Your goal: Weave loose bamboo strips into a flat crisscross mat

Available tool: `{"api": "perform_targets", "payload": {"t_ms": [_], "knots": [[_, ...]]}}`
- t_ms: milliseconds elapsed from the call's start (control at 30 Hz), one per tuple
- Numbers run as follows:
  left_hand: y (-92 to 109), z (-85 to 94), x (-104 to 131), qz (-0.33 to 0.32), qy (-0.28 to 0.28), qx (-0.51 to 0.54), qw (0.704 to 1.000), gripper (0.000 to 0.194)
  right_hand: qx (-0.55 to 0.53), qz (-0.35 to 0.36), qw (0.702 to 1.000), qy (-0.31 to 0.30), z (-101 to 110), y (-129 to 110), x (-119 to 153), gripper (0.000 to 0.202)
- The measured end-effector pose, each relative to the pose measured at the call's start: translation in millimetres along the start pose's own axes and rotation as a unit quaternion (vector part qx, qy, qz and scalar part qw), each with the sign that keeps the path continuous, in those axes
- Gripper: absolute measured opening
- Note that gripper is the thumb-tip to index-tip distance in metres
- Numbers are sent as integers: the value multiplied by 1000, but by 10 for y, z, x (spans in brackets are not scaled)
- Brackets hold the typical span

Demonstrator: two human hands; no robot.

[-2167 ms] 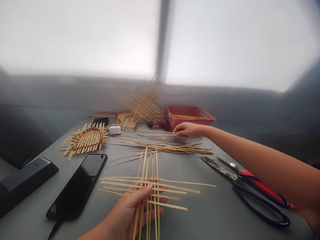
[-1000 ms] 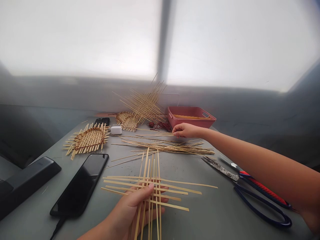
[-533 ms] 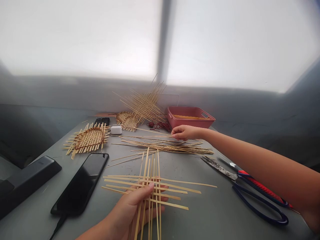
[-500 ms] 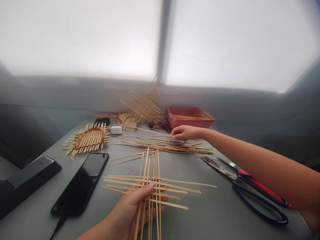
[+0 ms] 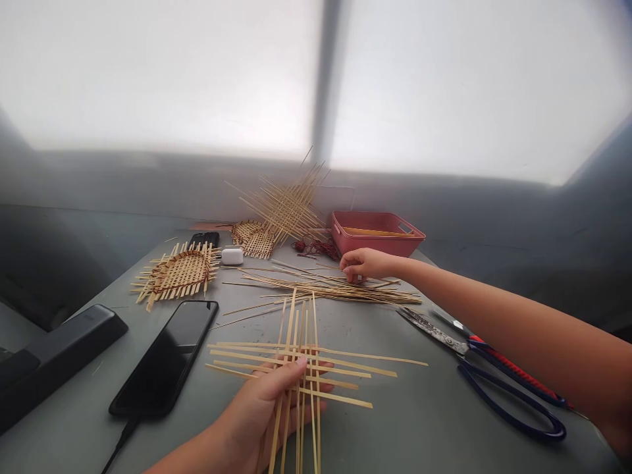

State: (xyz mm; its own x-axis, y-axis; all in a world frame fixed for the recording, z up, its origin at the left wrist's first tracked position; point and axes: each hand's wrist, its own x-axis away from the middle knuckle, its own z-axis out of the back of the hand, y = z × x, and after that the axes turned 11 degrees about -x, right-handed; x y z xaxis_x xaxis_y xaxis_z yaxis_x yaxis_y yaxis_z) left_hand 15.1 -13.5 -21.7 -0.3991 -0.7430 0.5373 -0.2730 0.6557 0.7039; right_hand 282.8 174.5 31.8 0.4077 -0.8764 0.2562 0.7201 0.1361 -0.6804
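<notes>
My left hand (image 5: 281, 395) is closed on a loose weave of pale bamboo strips (image 5: 340, 382), thumb on top and fingers underneath. Several strips run lengthwise and several cross them, their ends sticking out on all sides. Farther off, my right hand (image 5: 363, 264) reaches over a pile of thin bamboo strips (image 5: 316, 288), with its fingertips pinched together at the pile's back edge. A strip seems to be between those fingertips, though they partly hide it.
Blue-handled scissors (image 5: 513, 401) lie at right beside a red-handled tool (image 5: 513, 368). A pink basket (image 5: 380, 243) and crossed strips (image 5: 291, 204) stand behind. At left are a phone (image 5: 165, 359), a woven piece (image 5: 180, 271), a white case (image 5: 232, 256) and a black device (image 5: 64, 362).
My right hand has dipped slightly toward the pile, and the strip by its fingers now lies lower. My left hand keeps its hold on the weave. The view has shifted a little.
</notes>
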Motion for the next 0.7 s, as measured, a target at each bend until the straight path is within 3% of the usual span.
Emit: {"api": "perform_targets", "payload": {"t_ms": [100,233,400,500,700], "knots": [[-5,-4,28,-5,7,-12,1000,26,34,26,996,74,-37,-142,87,12],[-29,-18,64,-31,3,-18,999,24,33,68,986,150,-208,-431,405,22],[-92,-44,122,-76,17,-40,996,32,-75,102,983,136,-518,-709,981,29],[-120,-65,166,-100,19,-59,993,38,-39,73,987,137,-672,-790,1225,29],[-137,-105,240,-110,11,-68,992,57,13,53,990,131,-856,-709,1297,23]]}}
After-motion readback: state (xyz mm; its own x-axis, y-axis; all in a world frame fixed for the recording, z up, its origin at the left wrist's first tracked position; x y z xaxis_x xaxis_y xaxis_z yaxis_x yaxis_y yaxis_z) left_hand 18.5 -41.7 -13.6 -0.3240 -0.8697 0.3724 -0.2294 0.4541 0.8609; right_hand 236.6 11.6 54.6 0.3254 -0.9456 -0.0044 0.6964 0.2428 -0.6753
